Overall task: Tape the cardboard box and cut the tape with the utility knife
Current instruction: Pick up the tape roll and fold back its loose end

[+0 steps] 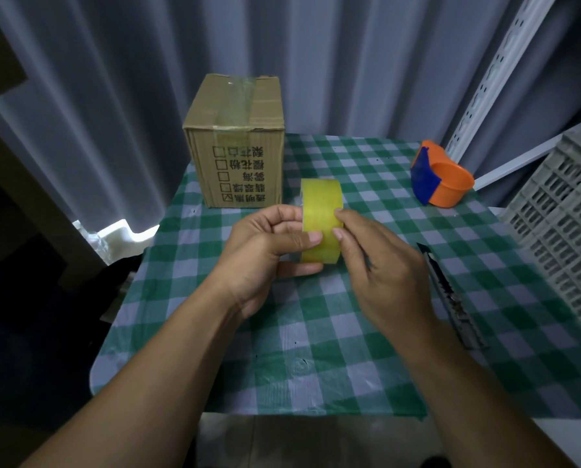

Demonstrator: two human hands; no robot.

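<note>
Green-white checked tablecloth (333, 339), brown cardboard box (235, 143) far left. Centre: left hand (265, 248) grips yellow tape roll (320, 211); right hand (387, 268) thumb & index pinch its face. Tip: nail-find loose end, peel slow & straight. Dark utility knife (451, 293) lies near right.

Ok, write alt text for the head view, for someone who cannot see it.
The left hand grips a yellow tape roll while the right hand pinches its right edge, above a green checked cloth. A taped box stands behind; a knife lies at right, an orange dispenser beyond it.
</note>
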